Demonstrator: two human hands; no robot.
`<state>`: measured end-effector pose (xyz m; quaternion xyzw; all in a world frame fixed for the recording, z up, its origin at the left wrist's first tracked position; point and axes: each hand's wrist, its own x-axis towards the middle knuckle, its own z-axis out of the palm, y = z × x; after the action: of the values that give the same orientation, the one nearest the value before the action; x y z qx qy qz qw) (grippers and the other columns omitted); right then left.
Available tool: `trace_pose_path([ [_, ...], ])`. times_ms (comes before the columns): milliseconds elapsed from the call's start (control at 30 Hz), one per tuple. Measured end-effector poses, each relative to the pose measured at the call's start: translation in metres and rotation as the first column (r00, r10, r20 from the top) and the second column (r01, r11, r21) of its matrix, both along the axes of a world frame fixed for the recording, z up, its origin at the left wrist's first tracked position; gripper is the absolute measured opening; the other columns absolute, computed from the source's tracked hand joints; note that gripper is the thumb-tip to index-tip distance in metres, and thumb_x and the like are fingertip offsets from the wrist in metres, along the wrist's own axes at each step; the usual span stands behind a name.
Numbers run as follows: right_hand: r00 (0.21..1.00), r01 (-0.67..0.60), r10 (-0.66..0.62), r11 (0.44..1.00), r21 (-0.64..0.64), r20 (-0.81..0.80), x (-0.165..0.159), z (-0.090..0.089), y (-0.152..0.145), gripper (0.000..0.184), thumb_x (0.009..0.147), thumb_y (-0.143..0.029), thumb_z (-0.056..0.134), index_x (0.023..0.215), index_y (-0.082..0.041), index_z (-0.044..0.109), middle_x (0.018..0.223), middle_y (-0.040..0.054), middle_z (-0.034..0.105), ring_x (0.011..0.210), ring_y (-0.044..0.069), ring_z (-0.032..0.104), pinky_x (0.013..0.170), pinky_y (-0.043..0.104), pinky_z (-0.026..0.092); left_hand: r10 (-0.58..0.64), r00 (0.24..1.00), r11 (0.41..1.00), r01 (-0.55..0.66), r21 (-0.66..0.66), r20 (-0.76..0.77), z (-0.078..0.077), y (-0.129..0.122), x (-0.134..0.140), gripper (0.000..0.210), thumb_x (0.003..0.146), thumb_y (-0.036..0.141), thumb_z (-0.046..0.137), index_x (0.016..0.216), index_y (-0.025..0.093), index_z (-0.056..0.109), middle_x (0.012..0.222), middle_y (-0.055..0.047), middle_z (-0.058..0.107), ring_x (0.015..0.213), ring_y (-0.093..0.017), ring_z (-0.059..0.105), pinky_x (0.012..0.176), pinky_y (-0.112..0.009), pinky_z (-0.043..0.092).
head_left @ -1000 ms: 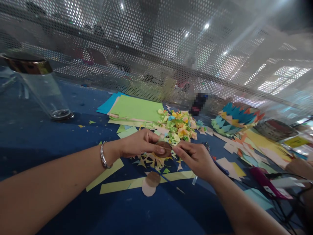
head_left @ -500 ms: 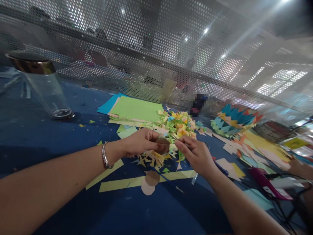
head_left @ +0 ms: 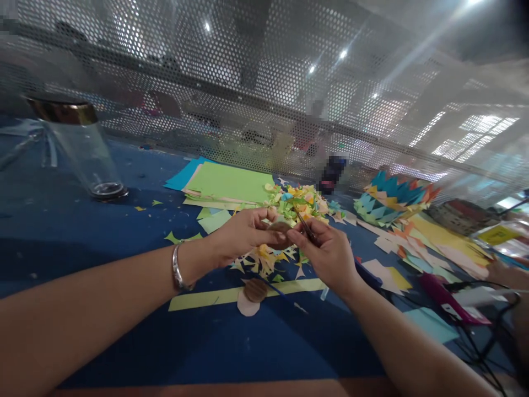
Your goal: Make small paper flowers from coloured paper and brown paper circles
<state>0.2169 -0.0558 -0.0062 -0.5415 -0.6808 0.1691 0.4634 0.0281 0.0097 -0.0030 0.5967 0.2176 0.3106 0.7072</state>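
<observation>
My left hand (head_left: 258, 234) is closed on the edge of a small round brown disc (head_left: 280, 226), holding it above the table. Close beside it, my right hand (head_left: 326, 251) grips a slim dark tool (head_left: 305, 225) that looks like tweezers, its tip pointing up and away. The right fingertips are at the disc's edge; whether they touch it I cannot tell. Behind and below the hands lies a heap of small cut paper pieces (head_left: 303, 199) in green, yellow and peach. Another brown disc (head_left: 255, 290) rests partly over a pale pink paper circle (head_left: 248, 306) on the table.
Coloured paper sheets (head_left: 231, 181) are stacked behind my left hand. A glass bottle (head_left: 85, 151) stands at left. To the right are a spiky paper bowl (head_left: 386, 201), paper scraps, a magenta device (head_left: 444, 300) with cables, and another person's hand (head_left: 502, 275). Perforated metal panels border the back.
My right hand has moved slightly left and the tool has swung upward, showing more of its length. The left hand still holds the disc. The view has shifted a little.
</observation>
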Motion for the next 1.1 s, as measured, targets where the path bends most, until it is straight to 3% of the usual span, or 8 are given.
trace_pose_path([
  [167, 0.999, 0.041, -0.039, 0.998, 0.053, -0.038, 0.000, 0.002, -0.002, 0.026, 0.089, -0.041, 0.067, 0.078, -0.018, 0.061, 0.062, -0.0044, 0.046, 0.052, 0.008, 0.036, 0.048, 0.023, 0.029, 0.188, 0.982, 0.977, -0.190, -0.093, -0.033, 0.003, -0.021, 0.008, 0.025, 0.076, 0.039, 0.079, 0.089, 0.019, 0.073, 0.088, -0.003, 0.072, 0.087, -0.014, 0.065, 0.076, -0.026, 0.044],
  [300, 0.996, -0.059, 0.059, 0.998, -0.002, -0.065, 0.001, -0.001, 0.000, 0.028, 0.091, -0.044, 0.065, 0.084, -0.018, 0.061, 0.063, -0.0047, 0.044, 0.053, 0.008, 0.035, 0.048, 0.023, 0.027, 0.248, 0.966, 0.962, -0.254, -0.097, -0.067, 0.004, -0.026, 0.002, 0.023, 0.080, 0.040, 0.076, 0.092, 0.020, 0.072, 0.091, -0.004, 0.072, 0.089, -0.017, 0.065, 0.072, -0.027, 0.046],
  [433, 0.977, -0.169, 0.155, 0.982, -0.086, -0.149, 0.003, -0.004, 0.000, 0.036, 0.097, -0.052, 0.055, 0.082, -0.019, 0.056, 0.060, -0.0067, 0.031, 0.051, 0.007, 0.026, 0.046, 0.024, 0.021, 0.304, 0.948, 0.951, -0.308, -0.029, -0.099, 0.006, -0.018, -0.008, 0.020, 0.082, 0.037, 0.073, 0.090, 0.019, 0.071, 0.089, -0.003, 0.070, 0.083, -0.015, 0.064, 0.066, -0.025, 0.042],
  [600, 0.971, -0.213, 0.191, 0.966, -0.149, -0.145, 0.004, -0.004, 0.002, 0.040, 0.098, -0.055, 0.051, 0.080, -0.019, 0.057, 0.059, -0.0066, 0.029, 0.051, 0.008, 0.025, 0.045, 0.024, 0.020, 0.313, 0.947, 0.950, -0.312, 0.023, -0.075, 0.010, -0.012, -0.015, 0.019, 0.082, 0.035, 0.073, 0.091, 0.019, 0.070, 0.086, -0.002, 0.068, 0.078, -0.012, 0.059, 0.062, -0.023, 0.036],
  [933, 0.956, -0.242, 0.186, 0.937, -0.251, -0.226, 0.004, -0.008, 0.002, 0.044, 0.097, -0.057, 0.050, 0.079, -0.018, 0.060, 0.056, -0.0074, 0.027, 0.048, 0.008, 0.021, 0.042, 0.023, 0.018, 0.331, 0.944, 0.944, -0.331, -0.015, -0.012, 0.009, -0.014, -0.016, 0.023, 0.080, 0.036, 0.075, 0.096, 0.020, 0.072, 0.091, -0.004, 0.072, 0.081, -0.015, 0.063, 0.064, -0.025, 0.038],
  [1100, 0.950, -0.264, 0.202, 0.928, -0.263, -0.240, 0.003, -0.007, 0.001, 0.046, 0.097, -0.058, 0.049, 0.076, -0.018, 0.058, 0.054, -0.0083, 0.024, 0.046, 0.007, 0.019, 0.041, 0.023, 0.017, 0.279, 0.960, 0.960, -0.279, -0.040, -0.009, 0.004, -0.021, -0.011, 0.024, 0.078, 0.036, 0.078, 0.093, 0.018, 0.073, 0.086, -0.003, 0.070, 0.078, -0.014, 0.060, 0.061, -0.024, 0.037],
])
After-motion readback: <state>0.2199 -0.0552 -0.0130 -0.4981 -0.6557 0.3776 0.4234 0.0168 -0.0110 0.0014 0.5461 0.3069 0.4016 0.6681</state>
